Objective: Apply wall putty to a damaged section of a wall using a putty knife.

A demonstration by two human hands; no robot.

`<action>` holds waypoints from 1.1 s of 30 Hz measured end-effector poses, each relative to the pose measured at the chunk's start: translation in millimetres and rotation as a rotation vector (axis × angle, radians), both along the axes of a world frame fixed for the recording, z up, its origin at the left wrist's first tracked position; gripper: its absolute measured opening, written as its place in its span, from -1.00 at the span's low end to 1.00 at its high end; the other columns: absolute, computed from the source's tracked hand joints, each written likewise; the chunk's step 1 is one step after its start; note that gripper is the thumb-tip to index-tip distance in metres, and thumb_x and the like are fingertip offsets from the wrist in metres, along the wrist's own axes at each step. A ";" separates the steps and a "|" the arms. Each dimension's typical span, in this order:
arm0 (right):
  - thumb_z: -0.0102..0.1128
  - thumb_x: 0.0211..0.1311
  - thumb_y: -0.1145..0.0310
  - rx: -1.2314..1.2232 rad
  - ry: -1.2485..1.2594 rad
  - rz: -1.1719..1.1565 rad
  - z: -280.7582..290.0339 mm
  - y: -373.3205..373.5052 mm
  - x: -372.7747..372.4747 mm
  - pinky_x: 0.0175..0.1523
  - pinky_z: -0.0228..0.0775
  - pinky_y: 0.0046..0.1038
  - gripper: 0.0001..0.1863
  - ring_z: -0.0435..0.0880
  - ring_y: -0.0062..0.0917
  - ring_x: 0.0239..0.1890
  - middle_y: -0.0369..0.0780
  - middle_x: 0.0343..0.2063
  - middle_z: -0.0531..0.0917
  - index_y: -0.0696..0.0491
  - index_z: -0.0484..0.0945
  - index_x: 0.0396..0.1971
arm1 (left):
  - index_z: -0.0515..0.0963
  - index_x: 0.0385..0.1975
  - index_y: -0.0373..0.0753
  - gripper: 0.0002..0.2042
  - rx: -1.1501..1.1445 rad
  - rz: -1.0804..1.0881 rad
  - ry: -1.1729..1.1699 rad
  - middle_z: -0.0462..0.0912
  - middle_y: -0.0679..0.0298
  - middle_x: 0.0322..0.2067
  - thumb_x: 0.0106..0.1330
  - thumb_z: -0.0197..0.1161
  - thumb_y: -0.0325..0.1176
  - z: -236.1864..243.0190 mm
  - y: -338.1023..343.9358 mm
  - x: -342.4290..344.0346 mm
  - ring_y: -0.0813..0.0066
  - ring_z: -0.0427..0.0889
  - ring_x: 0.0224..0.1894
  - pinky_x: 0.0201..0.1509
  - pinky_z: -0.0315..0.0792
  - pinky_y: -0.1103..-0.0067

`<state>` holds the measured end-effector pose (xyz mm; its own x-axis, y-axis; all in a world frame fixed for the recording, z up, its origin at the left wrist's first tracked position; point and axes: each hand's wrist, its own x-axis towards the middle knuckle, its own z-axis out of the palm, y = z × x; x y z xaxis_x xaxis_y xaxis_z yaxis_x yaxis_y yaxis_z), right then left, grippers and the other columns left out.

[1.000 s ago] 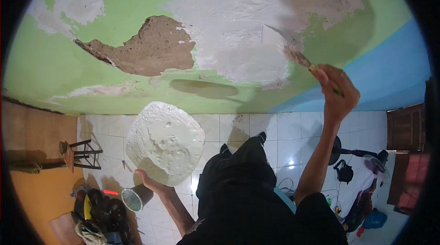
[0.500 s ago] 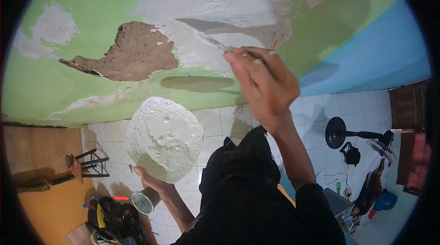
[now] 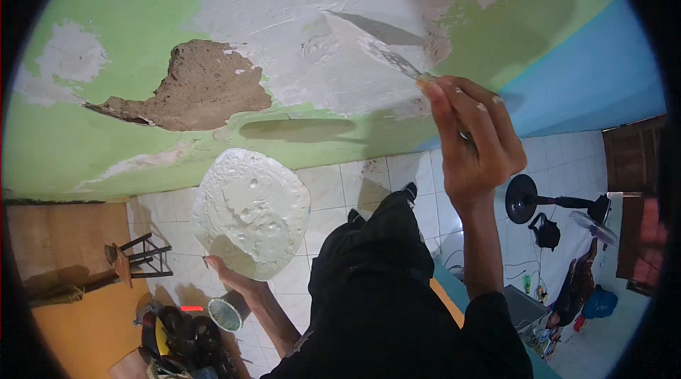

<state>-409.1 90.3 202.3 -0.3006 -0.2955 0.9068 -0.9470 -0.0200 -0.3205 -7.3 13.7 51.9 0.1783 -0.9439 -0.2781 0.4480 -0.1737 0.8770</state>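
My right hand [image 3: 482,139] pinches the handle of a putty knife [image 3: 376,49] in front of the wall. White filler smears its blade, which slants up and left over the wet white filler patch [image 3: 284,42], casting a shadow. Lower left, my left hand [image 3: 240,281] supports a rounded board [image 3: 250,212] from its near edge; the fingers underneath are hidden. Thick, lumpy white filler covers the board. Left of the wet patch, a rough brown bare area [image 3: 206,91] breaks the green wall [image 3: 149,3].
A small stool [image 3: 131,258] and a bucket [image 3: 225,315] stand lower left, near a dark motorbike-like object [image 3: 177,340]. On the tiled floor to the right are a standing fan [image 3: 521,198] and a black kettle [image 3: 545,231]. The wall turns blue [image 3: 574,81] at right.
My right hand has moved right and a little down with the putty knife, and more of its blade shows. My left hand and the board stay nearly in place.
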 end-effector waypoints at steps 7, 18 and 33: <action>0.51 0.06 0.56 0.040 -0.037 -0.120 -2.7 26.1 -9.7 -0.41 0.56 -0.53 -0.86 0.75 -0.51 -0.39 -0.16 -0.35 0.75 0.16 0.70 -0.38 | 0.19 0.40 -0.38 -0.29 0.009 0.000 -0.012 0.37 0.02 0.32 0.56 -0.28 0.18 0.7 0.4 2.5 0.08 0.39 0.33 0.40 0.29 0.19; 0.55 -0.03 0.54 0.192 -0.628 0.273 -34.0 0.1 32.6 -0.16 0.56 -0.47 -0.75 0.75 -0.42 -0.27 -0.15 -0.33 0.75 0.18 0.69 -0.32 | 0.18 0.41 -0.35 -0.28 0.020 -0.005 0.043 0.37 0.02 0.32 0.55 -0.29 0.20 5.7 4.8 -7.6 0.06 0.38 0.34 0.40 0.28 0.18; 0.55 0.01 0.50 0.207 -0.461 0.001 -21.8 18.0 -47.3 -0.13 0.61 -0.53 -0.73 0.75 -0.54 -0.27 -0.20 -0.28 0.78 0.14 0.71 -0.25 | 0.15 0.43 -0.33 -0.27 -0.003 0.014 0.135 0.33 0.02 0.34 0.54 -0.20 0.20 -6.2 6.3 2.4 0.07 0.38 0.34 0.39 0.30 0.18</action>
<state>-456.4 108.3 180.4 -0.6558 -0.4559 0.6017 -0.7058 0.0873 -0.7030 -4.8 20.0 45.7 0.1523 -0.9425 -0.2975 0.5645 -0.1641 0.8089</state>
